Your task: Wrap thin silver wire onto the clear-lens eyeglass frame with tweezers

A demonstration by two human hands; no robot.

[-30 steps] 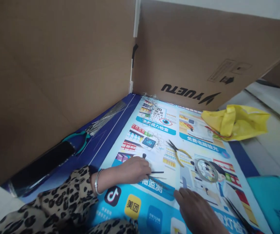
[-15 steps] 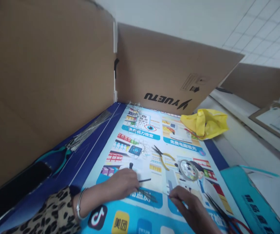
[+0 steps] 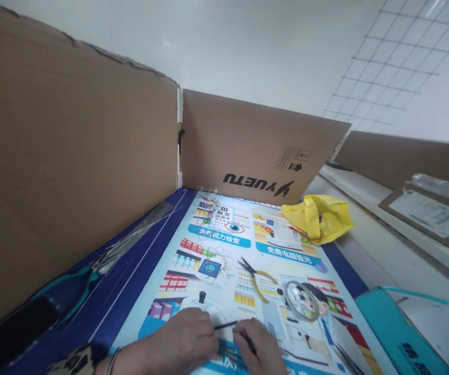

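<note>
Both hands meet at six o'clock on the poster (image 3: 271, 245): left hand (image 3: 187, 346) and right hand (image 3: 257, 349) pinch a thin dark wire (image 3: 225, 325), apparently. Keep fingertips close for control; yellow-handled pliers (image 3: 257, 278) lie at twelve o'clock.

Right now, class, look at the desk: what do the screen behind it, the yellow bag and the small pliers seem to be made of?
Screen: brown corrugated cardboard, matte, with creases and a torn top edge.
Yellow bag: thin plastic film by the look, crumpled and slightly glossy.
Pliers: dark metal jaws; the yellow handles look plastic or rubber coated, hard to tell which.
</note>
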